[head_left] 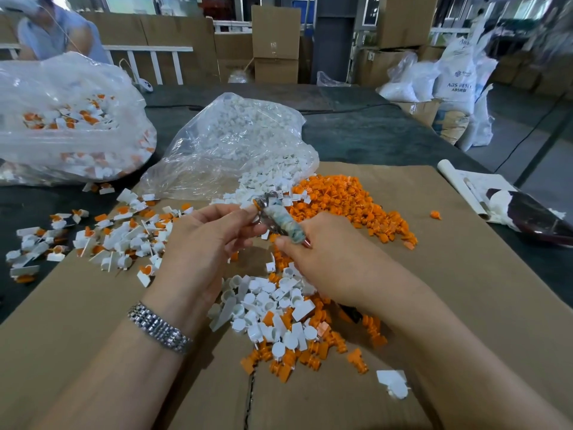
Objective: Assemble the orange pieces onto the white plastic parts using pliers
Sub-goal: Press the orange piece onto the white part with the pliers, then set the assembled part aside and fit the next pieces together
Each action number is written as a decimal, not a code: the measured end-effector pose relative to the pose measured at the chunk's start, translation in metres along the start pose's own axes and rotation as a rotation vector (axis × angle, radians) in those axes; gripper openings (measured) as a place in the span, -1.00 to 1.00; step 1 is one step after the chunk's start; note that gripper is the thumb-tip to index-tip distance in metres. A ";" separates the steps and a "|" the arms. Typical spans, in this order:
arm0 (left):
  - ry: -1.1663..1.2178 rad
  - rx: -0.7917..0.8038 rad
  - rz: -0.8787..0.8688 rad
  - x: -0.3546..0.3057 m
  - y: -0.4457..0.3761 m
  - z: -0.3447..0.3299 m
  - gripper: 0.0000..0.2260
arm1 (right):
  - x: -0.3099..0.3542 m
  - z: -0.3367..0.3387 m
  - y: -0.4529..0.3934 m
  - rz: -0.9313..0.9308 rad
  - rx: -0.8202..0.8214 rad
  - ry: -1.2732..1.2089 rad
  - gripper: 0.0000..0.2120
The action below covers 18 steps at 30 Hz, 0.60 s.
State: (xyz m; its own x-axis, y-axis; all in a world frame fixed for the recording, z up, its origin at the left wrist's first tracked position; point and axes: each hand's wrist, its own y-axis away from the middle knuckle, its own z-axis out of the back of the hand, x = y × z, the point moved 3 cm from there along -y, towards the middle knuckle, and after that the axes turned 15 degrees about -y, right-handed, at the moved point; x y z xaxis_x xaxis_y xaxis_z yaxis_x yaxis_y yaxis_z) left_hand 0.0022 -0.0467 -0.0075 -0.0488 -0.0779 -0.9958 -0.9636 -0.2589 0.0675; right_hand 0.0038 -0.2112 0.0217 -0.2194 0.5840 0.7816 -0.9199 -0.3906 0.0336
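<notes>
My right hand (328,259) grips the pliers (277,217) by their cloth-wrapped handles, jaws pointing up and left. My left hand (207,240) pinches something small at the pliers' jaws; the piece itself is hidden by my fingers. A heap of loose orange pieces (344,200) lies beyond my hands on the cardboard sheet (449,290). Mixed white plastic parts (266,308) and orange pieces lie just below my hands. Finished white-and-orange assemblies (121,240) are scattered at the left.
An open clear bag of white parts (235,141) sits behind the piles. A second clear bag (68,119) with assembled pieces stands at the far left. A rolled paper and dark object (527,215) lie at the right. Another person (55,29) is at the back left.
</notes>
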 end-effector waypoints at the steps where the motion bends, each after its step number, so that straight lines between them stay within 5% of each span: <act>1: 0.000 0.001 -0.005 0.000 -0.001 0.000 -0.95 | -0.001 0.001 0.001 0.003 0.014 -0.041 -0.65; 7: -0.257 -0.204 -0.196 -0.010 -0.003 0.021 -0.96 | -0.006 0.028 0.006 -0.093 0.126 -0.520 -0.61; 12: -0.889 -0.538 -0.380 -0.018 -0.008 0.042 -0.91 | -0.028 0.049 -0.010 -0.063 -0.262 -0.061 -0.59; 18: -1.532 -0.179 -0.609 0.005 -0.016 -0.002 -0.69 | -0.052 0.039 -0.025 -0.142 -0.351 0.364 -0.51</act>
State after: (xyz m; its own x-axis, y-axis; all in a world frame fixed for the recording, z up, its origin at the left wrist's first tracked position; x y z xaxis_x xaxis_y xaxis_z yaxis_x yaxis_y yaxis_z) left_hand 0.0176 -0.0452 -0.0136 -0.0015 1.0000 -0.0033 -0.9019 -0.0028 -0.4319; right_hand 0.0514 -0.2597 0.0044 -0.1262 0.8474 0.5157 -0.9886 -0.0642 -0.1366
